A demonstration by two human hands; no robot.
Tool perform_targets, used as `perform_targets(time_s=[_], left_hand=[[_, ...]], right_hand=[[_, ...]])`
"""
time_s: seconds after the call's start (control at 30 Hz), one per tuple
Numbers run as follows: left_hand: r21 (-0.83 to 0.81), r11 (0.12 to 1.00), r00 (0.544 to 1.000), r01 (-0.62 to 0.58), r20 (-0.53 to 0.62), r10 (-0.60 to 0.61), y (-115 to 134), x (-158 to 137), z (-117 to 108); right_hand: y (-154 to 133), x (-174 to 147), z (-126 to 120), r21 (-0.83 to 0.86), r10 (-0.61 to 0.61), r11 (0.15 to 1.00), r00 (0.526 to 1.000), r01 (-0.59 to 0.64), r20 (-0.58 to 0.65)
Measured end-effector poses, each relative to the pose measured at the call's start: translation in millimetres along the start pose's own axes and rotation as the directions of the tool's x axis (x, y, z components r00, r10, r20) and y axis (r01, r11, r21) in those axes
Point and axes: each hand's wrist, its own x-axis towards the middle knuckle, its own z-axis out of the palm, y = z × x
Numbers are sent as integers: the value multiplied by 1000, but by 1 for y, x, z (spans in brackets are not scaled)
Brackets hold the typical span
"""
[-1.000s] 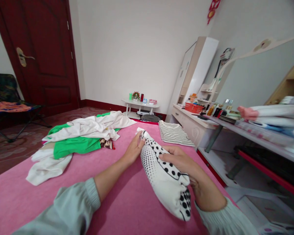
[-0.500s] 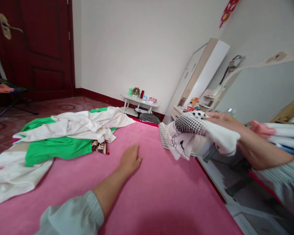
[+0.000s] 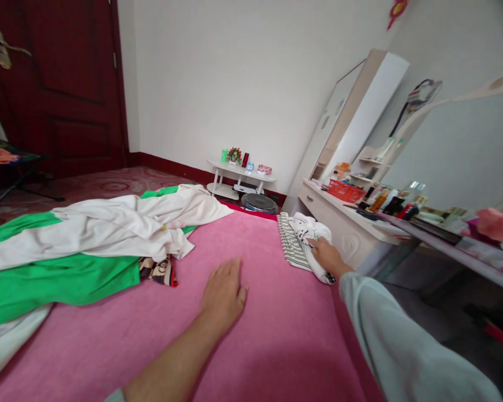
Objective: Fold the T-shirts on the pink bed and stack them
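At the right edge of the pink bed (image 3: 272, 335), my right hand (image 3: 329, 258) is closed on a white garment with black print (image 3: 314, 228). That garment lies bunched on a black-and-white striped folded cloth (image 3: 292, 245). Some of the right fingers are hidden against the fabric. My left hand (image 3: 223, 293) rests flat on the bed, fingers stretched out, holding nothing. Left of it lies a loose pile: a white garment (image 3: 117, 223), a green garment (image 3: 75, 279) and a brown patterned piece with a red edge (image 3: 161, 271).
A dressing table (image 3: 352, 223) with a red basket (image 3: 346, 191), bottles and a mirror (image 3: 465, 145) stands along the right side. Beyond the bed are a small white table (image 3: 243, 172) and a round dark lid-like object (image 3: 259, 203). A dark red door (image 3: 67, 84) is at the back left.
My right hand has brought the white printed garment down and left, from the air beside the bed onto the striped cloth. My left hand stays flat. The view has shifted slightly.
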Motion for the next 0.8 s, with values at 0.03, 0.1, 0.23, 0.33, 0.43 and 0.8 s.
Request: perform_targets(time_s=[0.03, 0.1, 0.23, 0.33, 0.43, 0.8], left_hand=[[2, 1000, 1000, -2, 5, 2, 1, 0, 0], [6, 1000, 1000, -2, 8, 2, 2, 0, -1], [12, 1000, 1000, 0, 8, 0, 4, -2, -3], [8, 1000, 1000, 2, 12, -2, 3, -2, -3], [-1, 1000, 1000, 1, 7, -1, 1, -1, -2], [-46, 999, 1000, -17, -24, 16, 1, -1, -6]], right_hand=[[0, -5, 15, -80, 27, 997, 999, -25, 22], [1, -8, 30, -208, 45, 977, 998, -35, 46], [3, 0, 19, -265, -33, 963, 996, 53, 80], [1, 17, -8, -270, 4, 963, 999, 10, 51], [-5, 42, -47, -203, 85, 974, 993, -101, -82], [-16, 38, -180, 202, 97, 977, 990, -74, -105]])
